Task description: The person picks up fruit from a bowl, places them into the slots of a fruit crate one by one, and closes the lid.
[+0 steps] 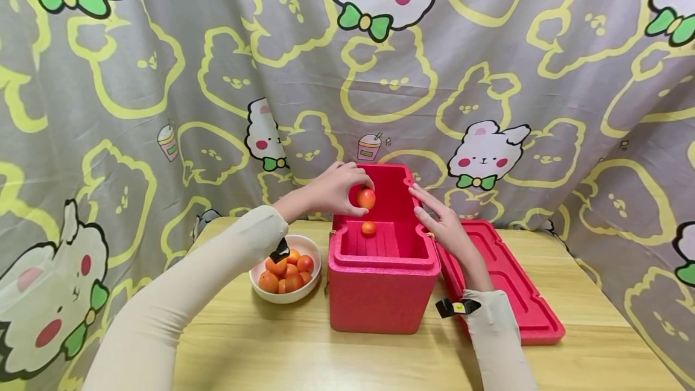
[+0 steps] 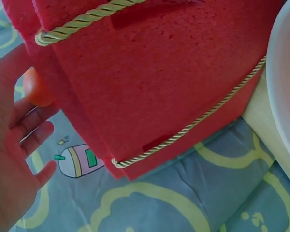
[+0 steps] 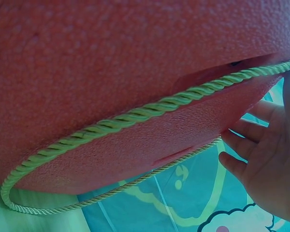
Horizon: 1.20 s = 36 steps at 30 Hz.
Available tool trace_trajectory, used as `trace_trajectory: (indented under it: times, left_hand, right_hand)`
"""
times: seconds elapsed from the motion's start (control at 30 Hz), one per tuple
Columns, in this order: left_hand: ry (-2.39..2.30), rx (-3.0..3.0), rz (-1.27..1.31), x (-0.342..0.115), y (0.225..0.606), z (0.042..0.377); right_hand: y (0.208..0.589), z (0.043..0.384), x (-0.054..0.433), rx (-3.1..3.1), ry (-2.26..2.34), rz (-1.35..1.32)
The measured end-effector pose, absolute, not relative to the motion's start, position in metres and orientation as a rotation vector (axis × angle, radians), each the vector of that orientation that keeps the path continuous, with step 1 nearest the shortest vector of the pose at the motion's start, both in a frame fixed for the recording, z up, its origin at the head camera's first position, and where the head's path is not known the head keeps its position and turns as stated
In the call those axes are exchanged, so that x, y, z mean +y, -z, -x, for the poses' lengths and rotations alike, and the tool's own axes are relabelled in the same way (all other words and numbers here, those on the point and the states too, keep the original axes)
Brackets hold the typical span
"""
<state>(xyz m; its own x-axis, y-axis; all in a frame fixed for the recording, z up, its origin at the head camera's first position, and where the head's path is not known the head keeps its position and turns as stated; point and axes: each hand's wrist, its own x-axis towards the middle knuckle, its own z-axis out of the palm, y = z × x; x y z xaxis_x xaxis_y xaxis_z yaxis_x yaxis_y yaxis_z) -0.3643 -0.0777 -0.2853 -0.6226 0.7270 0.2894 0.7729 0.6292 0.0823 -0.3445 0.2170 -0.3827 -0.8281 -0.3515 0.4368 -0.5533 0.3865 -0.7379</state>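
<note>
Fruit (image 1: 366, 198), orange-red and round, pinched thumb-to-fingers in your left grip (image 1: 339, 189) at the red foam box's (image 1: 380, 300) mouth; your right grip (image 1: 447, 231), fingers straight, touches the box.

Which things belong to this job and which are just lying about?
In the job:
left hand
held orange fruit
right hand
red foam box
fruit inside
white bowl
piled fruit

Seemingly lying about:
red box lid
cartoon-print curtain

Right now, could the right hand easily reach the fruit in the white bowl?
Probably not easily: the red box stands between the right hand and the fruit in the white bowl, so reaching likely means crossing over.
</note>
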Motion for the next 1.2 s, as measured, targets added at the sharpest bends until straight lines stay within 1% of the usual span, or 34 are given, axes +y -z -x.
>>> trace_trajectory:
  times: [0.77, 1.0, 1.2]
  left_hand:
    - [0.24, -2.634, 1.229, -0.082, 0.296, 0.368]
    - [0.281, -2.649, 1.191, -0.085, 0.292, 0.367]
    - [0.33, -2.65, 1.151, -0.093, 0.288, 0.367]
  right_hand:
    - [0.383, 0.348, 0.217, -2.439, -1.416, -0.821]
    - [0.356, 0.322, 0.207, -2.475, -1.442, -0.805]
    - [0.352, 0.319, 0.206, -2.485, -1.423, -0.798]
